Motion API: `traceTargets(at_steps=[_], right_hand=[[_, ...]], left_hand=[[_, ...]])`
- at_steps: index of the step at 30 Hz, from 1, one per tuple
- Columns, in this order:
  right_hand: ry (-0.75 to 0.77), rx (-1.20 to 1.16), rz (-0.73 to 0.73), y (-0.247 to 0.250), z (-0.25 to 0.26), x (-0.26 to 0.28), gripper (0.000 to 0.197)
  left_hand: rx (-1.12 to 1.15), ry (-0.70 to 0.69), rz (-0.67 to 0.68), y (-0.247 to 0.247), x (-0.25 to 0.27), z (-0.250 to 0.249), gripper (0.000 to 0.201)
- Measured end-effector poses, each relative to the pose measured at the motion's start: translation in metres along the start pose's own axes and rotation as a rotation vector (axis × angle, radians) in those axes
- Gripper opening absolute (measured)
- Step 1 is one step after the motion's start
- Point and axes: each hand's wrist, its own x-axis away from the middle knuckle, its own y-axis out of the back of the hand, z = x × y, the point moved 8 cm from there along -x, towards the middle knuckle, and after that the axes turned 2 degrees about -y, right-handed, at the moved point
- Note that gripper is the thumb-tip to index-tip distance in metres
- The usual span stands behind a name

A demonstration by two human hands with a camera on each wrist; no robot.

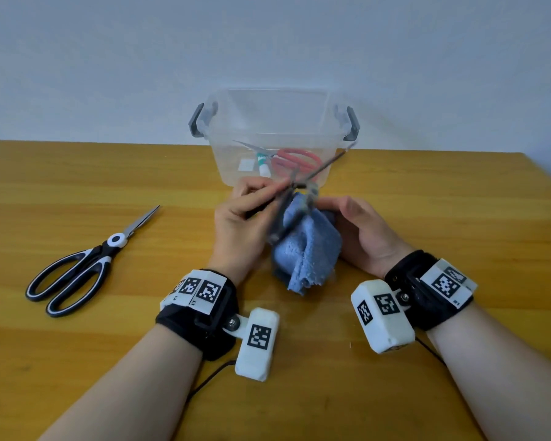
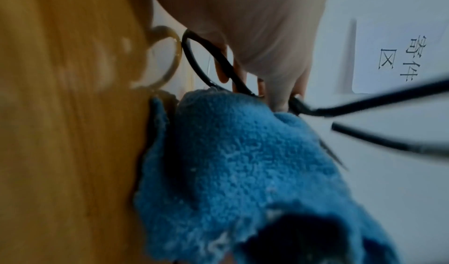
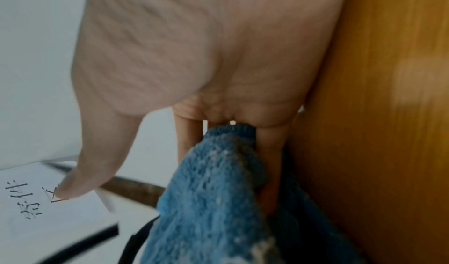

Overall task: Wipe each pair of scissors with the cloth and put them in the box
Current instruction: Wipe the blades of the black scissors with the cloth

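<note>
My left hand (image 1: 252,192) grips the handles of thin black scissors (image 1: 318,169), held spread, one blade pointing up and right over the box front. My right hand (image 1: 334,211) holds a bunched blue cloth (image 1: 306,249) against the scissors near the pivot. In the left wrist view the black handle loop (image 2: 194,56) sits under my fingers above the cloth (image 2: 230,172). In the right wrist view my fingers (image 3: 269,143) curl round the cloth (image 3: 213,201). The clear box (image 1: 299,122) holds red-handled scissors (image 1: 295,160) and a small green-and-white pair (image 1: 261,159).
Large black-and-white scissors (image 1: 86,262) lie shut on the wooden table (image 1: 109,361) to the left, tips pointing away. The box stands at the table's far edge against a pale wall, grey latches on both ends.
</note>
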Motion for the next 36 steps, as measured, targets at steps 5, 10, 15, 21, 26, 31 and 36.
traceTargets(at_steps=[5,10,15,21,26,31,36], right_hand=[[0.026,0.050,-0.037,-0.002,0.003,0.001,0.110],[0.024,0.151,-0.117,0.003,0.004,0.001,0.071],[0.053,0.195,-0.151,0.004,0.008,0.005,0.027],[-0.062,0.199,-0.089,0.001,-0.002,0.004,0.024],[-0.023,0.178,-0.149,0.002,0.004,0.007,0.016],[0.066,0.074,-0.203,0.000,0.021,0.016,0.021],[0.131,0.067,-0.175,-0.003,0.025,0.017,0.015]], left_hand=[[-0.025,0.017,0.135,-0.012,0.002,0.002,0.036],[-0.111,0.041,0.228,-0.017,0.004,0.007,0.031],[-0.114,0.062,0.207,-0.017,0.005,0.003,0.034],[-0.133,0.023,-0.251,0.027,0.001,-0.006,0.042],[-0.211,0.135,-0.493,0.052,0.006,0.005,0.030],[0.129,0.306,-0.482,0.037,0.002,0.023,0.034],[0.098,0.307,-0.074,0.005,0.000,0.018,0.040]])
